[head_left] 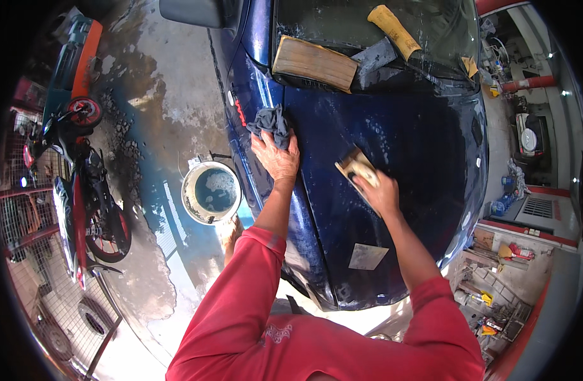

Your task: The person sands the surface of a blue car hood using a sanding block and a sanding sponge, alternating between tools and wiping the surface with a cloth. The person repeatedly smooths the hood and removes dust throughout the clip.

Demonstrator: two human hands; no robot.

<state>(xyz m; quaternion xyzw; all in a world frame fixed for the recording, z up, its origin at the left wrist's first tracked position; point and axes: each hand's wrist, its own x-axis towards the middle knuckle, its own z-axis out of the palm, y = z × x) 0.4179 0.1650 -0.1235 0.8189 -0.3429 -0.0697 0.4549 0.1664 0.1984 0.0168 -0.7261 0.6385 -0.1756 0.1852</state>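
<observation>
My left hand presses down on a bunched dark grey cloth at the left edge of the car's dark blue hood. Farther right, my right hand grips a pale, flat sanding block, which lies tilted on the wet hood. Whitish droplets and streaks mark the paint around it. A light grey square of sandpaper rests flat near the hood's front edge. At the base of the windshield lie a brown, ridged block, a grey piece and a curled yellow sheet.
Left of the car stands a white bucket of cloudy bluish water on the wet floor. A red and black motorcycle is beyond it, beside a wire-mesh fence. Tools and a ladder lie at the right.
</observation>
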